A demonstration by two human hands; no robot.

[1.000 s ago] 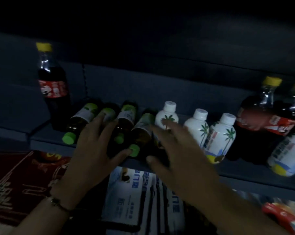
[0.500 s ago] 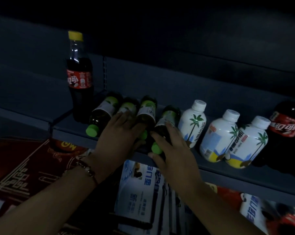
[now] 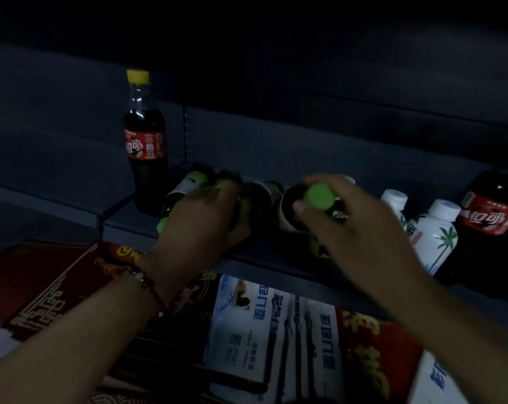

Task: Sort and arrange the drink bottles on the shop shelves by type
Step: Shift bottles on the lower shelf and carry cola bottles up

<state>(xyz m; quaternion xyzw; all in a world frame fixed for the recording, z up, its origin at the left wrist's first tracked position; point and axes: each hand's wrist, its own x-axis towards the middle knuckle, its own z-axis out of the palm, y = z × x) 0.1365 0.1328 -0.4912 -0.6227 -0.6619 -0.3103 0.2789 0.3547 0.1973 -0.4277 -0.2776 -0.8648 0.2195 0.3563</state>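
Gripping green-capped bottle [image 3: 311,208]: right hand [image 3: 360,228] | left hand [image 3: 200,220] seemingly clutching lying dark bottles [image 3: 185,186] | shelf [image 3: 276,258]

The single head view looks forward and down, close onto a dark shelf [image 3: 270,258].

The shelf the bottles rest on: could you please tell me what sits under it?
Under the shelf lie red cartons and blue-white packs; both forearms cover parts of them.
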